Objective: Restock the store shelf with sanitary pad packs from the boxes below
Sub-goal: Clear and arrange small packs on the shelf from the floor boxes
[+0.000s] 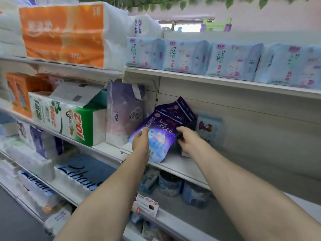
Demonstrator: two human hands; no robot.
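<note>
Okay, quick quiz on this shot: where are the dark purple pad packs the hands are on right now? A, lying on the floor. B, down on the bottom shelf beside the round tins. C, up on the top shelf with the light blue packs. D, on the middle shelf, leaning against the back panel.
D: the purple pad packs lean tilted on the middle shelf, with the left hand and right hand on them.

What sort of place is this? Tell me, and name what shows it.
Most likely a small shop's paper and hygiene aisle. Tiered metal shelves carry a row of identical pale blue pad packs, wrapped orange tissue bundles, and a price tag on a lower shelf edge. Both hands handle a purple pack.
</note>
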